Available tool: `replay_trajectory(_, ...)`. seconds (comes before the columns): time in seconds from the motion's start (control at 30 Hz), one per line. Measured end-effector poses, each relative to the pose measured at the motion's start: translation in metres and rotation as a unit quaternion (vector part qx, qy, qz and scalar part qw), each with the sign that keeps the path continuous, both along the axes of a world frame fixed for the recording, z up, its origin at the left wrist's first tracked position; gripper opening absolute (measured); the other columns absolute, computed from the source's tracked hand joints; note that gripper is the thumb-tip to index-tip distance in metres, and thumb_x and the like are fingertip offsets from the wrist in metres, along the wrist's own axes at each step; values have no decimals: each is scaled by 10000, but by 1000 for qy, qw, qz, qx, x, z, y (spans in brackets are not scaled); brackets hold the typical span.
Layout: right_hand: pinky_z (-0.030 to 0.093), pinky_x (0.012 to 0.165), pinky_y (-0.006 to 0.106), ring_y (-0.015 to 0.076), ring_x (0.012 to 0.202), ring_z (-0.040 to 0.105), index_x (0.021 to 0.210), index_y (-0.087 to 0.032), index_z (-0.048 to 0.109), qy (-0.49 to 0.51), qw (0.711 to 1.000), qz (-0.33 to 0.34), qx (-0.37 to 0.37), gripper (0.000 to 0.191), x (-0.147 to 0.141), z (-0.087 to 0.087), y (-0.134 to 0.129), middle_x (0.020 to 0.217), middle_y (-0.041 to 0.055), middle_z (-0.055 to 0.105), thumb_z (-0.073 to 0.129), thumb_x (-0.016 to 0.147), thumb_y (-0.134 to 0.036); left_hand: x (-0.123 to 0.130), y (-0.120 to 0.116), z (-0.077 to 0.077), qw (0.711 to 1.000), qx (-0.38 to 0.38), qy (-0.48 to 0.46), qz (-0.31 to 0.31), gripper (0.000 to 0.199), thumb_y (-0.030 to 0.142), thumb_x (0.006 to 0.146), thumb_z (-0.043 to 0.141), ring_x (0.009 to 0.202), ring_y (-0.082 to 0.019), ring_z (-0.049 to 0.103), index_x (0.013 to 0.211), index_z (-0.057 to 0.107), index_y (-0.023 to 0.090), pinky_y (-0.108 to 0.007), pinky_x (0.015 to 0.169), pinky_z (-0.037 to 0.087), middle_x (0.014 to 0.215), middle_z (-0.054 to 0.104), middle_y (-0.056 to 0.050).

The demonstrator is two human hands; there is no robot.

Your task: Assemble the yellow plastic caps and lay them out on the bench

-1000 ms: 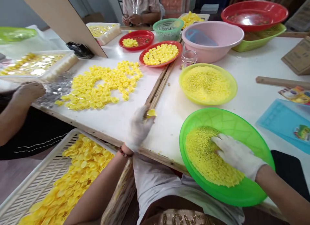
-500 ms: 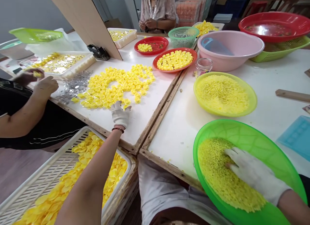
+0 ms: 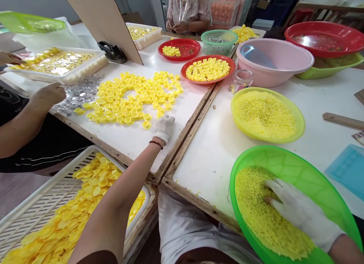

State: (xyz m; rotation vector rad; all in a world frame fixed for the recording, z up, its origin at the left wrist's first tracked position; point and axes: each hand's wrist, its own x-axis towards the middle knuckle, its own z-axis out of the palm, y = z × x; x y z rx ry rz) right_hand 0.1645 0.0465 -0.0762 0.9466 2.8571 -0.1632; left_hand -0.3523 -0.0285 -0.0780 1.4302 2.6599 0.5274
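My left hand (image 3: 164,129), in a white glove, is over the white table at the near right end of a spread of small round yellow cups (image 3: 122,104). Its fingers are curled closed, and what they hold, if anything, is hidden. My right hand (image 3: 301,211), gloved with a bare thumb tip, rests in a tilted green bowl (image 3: 307,165). Its fingers are stretched out and apart, the tips touching small yellow pellets (image 3: 256,207). A yellow bowl (image 3: 301,123) of similar pellets stands just behind.
Below my left arm is a white basket (image 3: 51,184) of flat yellow pieces. A co-worker's hand (image 3: 49,95) is near clear plastic bits (image 3: 82,93) at left. Red plates (image 3: 189,47), a pink basin (image 3: 275,72) and a glass jar (image 3: 243,80) stand farther back. Another person sits behind.
My left hand has moved right, away from the yellow cups, and its fingers have curled closed. My right hand stays in the green bowl. The co-worker's hands have moved apart.
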Motion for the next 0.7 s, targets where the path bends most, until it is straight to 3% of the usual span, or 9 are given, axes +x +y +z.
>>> replay_trajectory(0.1, 574, 1028, 537, 345, 1120, 725, 1188, -184, 738, 9, 1000, -3, -2, 368, 4, -5, 2, 1202, 165, 758, 492, 923, -251, 11, -9, -2, 999, 19, -19, -39, 293, 163, 944, 497, 1019, -250, 662, 1091, 749, 132, -349, 935, 507, 1111, 717, -145)
replay_trajectory(0.33, 593, 1002, 504, 341, 1088, 741, 1164, -191, 743, 8, 1000, -5, -5, 359, 5, -7, 5, 1192, 145, 770, 494, 934, -309, 24, -10, -1, 996, 29, -40, -72, 226, 167, 912, 549, 861, -242, 662, 864, 770, 165, -352, 794, 507, 952, 709, -116)
replay_trajectory(0.43, 581, 1022, 510, 353, 1118, 730, 1184, -142, 742, 0, 1000, -6, -19, 414, 5, -8, 7, 1225, 167, 758, 496, 932, -360, 27, -9, 10, 996, 60, -45, -53, 215, 143, 916, 542, 885, -238, 672, 870, 752, 143, -352, 822, 520, 949, 719, -122)
replay_trajectory(0.53, 574, 1033, 519, 358, 1150, 719, 1192, -131, 745, -13, 999, -21, -38, 434, 5, -9, 9, 1242, 178, 748, 509, 904, -355, 56, -9, 33, 984, 151, -79, -60, 201, 160, 953, 538, 957, -211, 688, 944, 737, 133, -327, 891, 537, 984, 741, -108)
replay_trajectory(0.63, 575, 1036, 512, 340, 1148, 721, 1209, -149, 737, -23, 997, -36, -60, 444, 5, -7, 11, 1250, 165, 744, 498, 911, -374, 112, -8, 64, 920, 288, -162, -210, 169, 198, 975, 574, 970, -178, 714, 1040, 724, 155, -302, 918, 564, 1019, 758, -78)
replay_trajectory(0.7, 586, 1019, 510, 331, 1144, 725, 1224, -161, 729, -21, 997, -44, -63, 453, 6, -6, 10, 1271, 155, 737, 483, 927, -399, 143, -6, 80, 867, 316, -175, -344, 253, 231, 1002, 565, 1094, -186, 711, 1218, 680, 164, -320, 979, 568, 1186, 742, -109)
